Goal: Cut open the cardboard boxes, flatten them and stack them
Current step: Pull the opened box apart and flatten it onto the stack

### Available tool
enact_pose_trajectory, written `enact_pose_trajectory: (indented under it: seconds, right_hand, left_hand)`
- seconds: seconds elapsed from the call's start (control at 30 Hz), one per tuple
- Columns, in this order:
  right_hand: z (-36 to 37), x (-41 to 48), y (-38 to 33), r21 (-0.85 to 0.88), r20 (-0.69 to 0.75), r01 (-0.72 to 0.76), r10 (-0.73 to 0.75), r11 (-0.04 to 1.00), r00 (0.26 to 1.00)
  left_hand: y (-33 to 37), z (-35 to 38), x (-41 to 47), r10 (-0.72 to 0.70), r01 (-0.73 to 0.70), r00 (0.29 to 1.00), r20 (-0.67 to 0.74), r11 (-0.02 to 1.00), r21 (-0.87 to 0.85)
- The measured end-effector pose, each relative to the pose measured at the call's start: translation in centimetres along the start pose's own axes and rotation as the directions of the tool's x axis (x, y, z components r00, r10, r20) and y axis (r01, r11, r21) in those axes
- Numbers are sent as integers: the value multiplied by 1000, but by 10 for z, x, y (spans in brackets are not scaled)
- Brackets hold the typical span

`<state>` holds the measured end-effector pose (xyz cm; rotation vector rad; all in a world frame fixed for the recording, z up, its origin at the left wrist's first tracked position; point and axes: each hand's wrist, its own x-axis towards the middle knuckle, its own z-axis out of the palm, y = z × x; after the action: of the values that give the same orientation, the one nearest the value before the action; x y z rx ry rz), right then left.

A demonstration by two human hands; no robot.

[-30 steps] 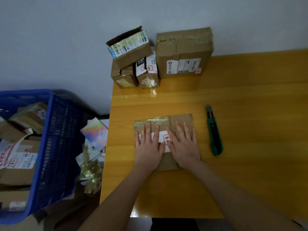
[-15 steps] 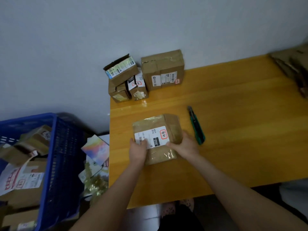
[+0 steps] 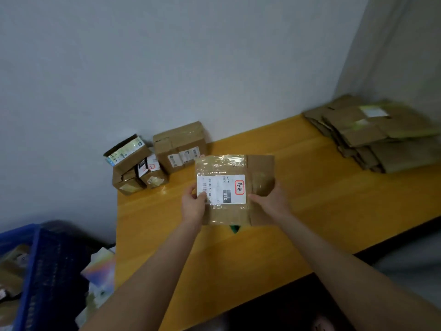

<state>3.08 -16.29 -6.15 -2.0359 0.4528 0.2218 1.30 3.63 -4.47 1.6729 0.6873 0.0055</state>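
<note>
Head view: at the centre of the frame both hands hold a flat box, a flattened brown carton with glossy tape across its top and a white label on its left half. The left hand pinches the left edge, with the thumb pressed on the label's left margin and the other fingers hidden behind the cardboard. The right hand grips the lower right part, with the thumb lying on the face just beside the label's lower right corner and the fingers curled round the right edge. The flat box faces the camera, in front of the table, and whether any part of it touches the tabletop cannot be told.

Just below the flat box's lower edge a green tip of a knife shows on the yellow wood, and the rest is covered.

At the upper right of the frame, on the far end of the table by the wall corner, lies a stack of flattened cartons, blurred. Left of centre, at the table's back edge against the wall, stand the uncut boxes: a large one with labels on its front, and just to its left a cluster of small boxes, the top one tilted with a flap open.

In the lower left corner, off the table, is a blue crate holding more cartons, with some colourful packaging beside it.
</note>
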Motion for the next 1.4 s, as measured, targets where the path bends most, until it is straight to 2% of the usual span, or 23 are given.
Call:
enact_pose_trajectory:
  seconds: [0.07,0.17,0.33,0.5,0.77,0.93,1.27,1.4]
  right_hand:
    - [-39,14,4,-57,-70,7,-11,998,998]
    - [-100,38,17,-112,-101,11,-22,994,995]
    - [-213,78,37,-168,-151,24,-49,985,987]
    - [-287,111,46,-236,-166,-3,-37,972,985]
    - [-340,176,36,-255,-225,-27,-33,967,974]
    - [-367,219,34,-278,-254,-42,-31,960,967]
    - [-420,361,18,-407,-234,-56,-45,912,971]
    - [-426,419,15,-501,-112,5,-70,866,991]
  left_hand:
    - [14,43,-12,14,-17,998,64,999,38]
    - [35,111,-28,29,-40,988,155,997,69]
    - [69,226,-70,105,-118,976,190,991,56]
    - [94,301,-88,95,-109,967,238,993,46]
    - [129,378,-55,109,-121,948,300,992,20]
    - [144,424,-35,71,-91,936,345,995,44]
    - [191,537,24,61,-136,935,348,972,194]
    - [203,582,54,29,-155,948,317,913,378]
